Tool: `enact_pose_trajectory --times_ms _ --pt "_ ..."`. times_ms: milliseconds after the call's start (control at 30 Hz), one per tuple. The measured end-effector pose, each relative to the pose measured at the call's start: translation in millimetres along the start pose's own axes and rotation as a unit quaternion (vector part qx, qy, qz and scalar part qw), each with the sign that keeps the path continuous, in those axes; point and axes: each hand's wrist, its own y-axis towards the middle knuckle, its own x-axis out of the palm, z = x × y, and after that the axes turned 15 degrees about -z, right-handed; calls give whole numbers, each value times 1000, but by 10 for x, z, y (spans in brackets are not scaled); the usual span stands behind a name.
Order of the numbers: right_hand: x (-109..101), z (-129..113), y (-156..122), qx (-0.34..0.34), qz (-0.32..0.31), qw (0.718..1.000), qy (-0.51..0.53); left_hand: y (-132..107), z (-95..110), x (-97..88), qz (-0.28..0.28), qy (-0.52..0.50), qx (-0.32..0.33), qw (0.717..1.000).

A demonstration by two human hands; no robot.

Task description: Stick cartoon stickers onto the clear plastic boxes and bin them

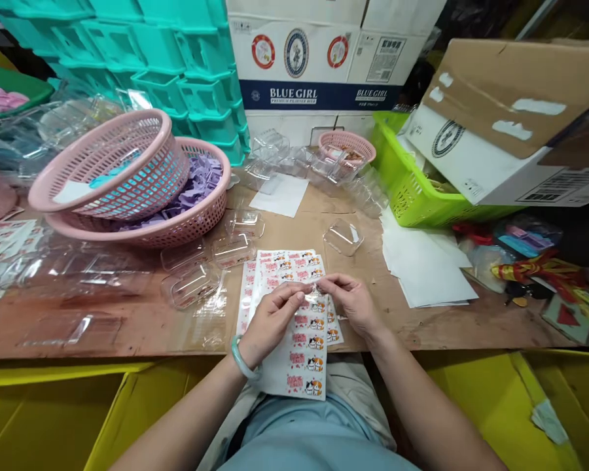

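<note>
Both hands meet over a sticker sheet [302, 353] printed with small cat labels, which hangs over the near edge of the wooden table [127, 320]. My left hand [269, 320], with a jade bangle on the wrist, pinches the sheet's upper part. My right hand [353, 304] pinches at a sticker on the same sheet, fingertips touching those of the left. More sticker sheets [285, 265] lie fanned out beneath. Several clear plastic lids [191, 284] lie just left of the hands, and one clear lid [343, 235] sits beyond them.
Two stacked pink baskets [137, 196] with purple pieces stand at the left. A green basket [412, 190] and a tilted cardboard box [510, 111] are at the right. White paper sheets [422, 261], teal crates [177, 59], and a small pink basket [346, 147] lie behind. Yellow bins [520, 405] sit below.
</note>
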Motion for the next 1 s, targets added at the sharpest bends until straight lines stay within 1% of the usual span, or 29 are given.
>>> enact_pose_trajectory --times_ms 33,67,100,133,167,200,233,267,333,367,400,433,500,533,567,600,633,667,700,733,767,800,833,867,900,933,967,1000 --pt "-81 -20 34 -33 67 997 -20 78 14 5 11 1 -5 1000" --pt "-175 -38 77 -74 140 986 -55 155 24 10 24 -4 -12 1000" --pt "-282 -50 131 -113 204 967 -105 226 30 15 35 -13 -19 999" --pt "-401 -54 198 -139 247 944 -167 287 33 21 40 -23 -25 999" --pt "-525 -49 275 -153 264 923 -233 337 33 29 36 -32 -27 998" --pt "-648 -35 361 -152 261 906 -296 372 32 38 29 -36 -26 999" --pt "-760 -13 449 -137 240 895 -350 394 29 48 18 -36 -23 999" --pt "-854 12 535 -115 211 890 -386 403 23 58 8 -28 -21 999" --pt "-951 46 671 -72 162 894 -411 393 6 72 10 25 0 1000" --pt "-941 45 710 -57 154 900 -403 381 -4 76 25 76 23 997" --pt "-888 27 726 -48 161 908 -383 369 -14 80 48 143 55 987" --pt "-795 -7 718 -44 176 917 -356 361 -23 84 70 217 91 969" --pt "-509 -108 634 -41 199 933 -297 360 -31 93 92 351 154 919" --pt "-339 -164 567 -37 192 943 -271 368 -28 97 88 393 173 899" --pt "-169 -214 489 -33 170 953 -249 377 -19 96 84 415 189 886" --pt "-13 -256 408 -33 139 963 -231 384 -4 89 83 419 201 881" --pt "118 -285 328 -39 103 972 -210 386 16 72 91 404 211 885" --pt "217 -301 257 -51 69 979 -183 380 41 44 109 370 217 897" --pt "281 -304 197 -68 39 985 -151 364 69 4 130 313 213 916" --pt "312 -297 153 -89 19 989 -115 338 95 -45 149 233 197 941" --pt "317 -281 126 -112 9 990 -82 305 118 -99 158 128 168 964" --pt "305 -258 113 -132 4 989 -59 266 133 -153 153 10 130 980" --pt "286 -232 114 -147 -2 988 -46 225 136 -201 135 -112 89 980" --pt "269 -204 123 -157 -18 987 -40 183 127 -235 109 -222 50 968" --pt "263 -177 137 -163 -46 985 -35 141 106 -251 84 -310 17 947" --pt "270 -154 152 -166 -80 982 -28 102 76 -247 65 -373 -7 925" --pt "292 -138 166 -166 -115 979 -20 64 40 -221 55 -413 -20 909" --pt "326 -130 180 -164 -138 977 -9 26 5 -178 52 -437 -24 898"
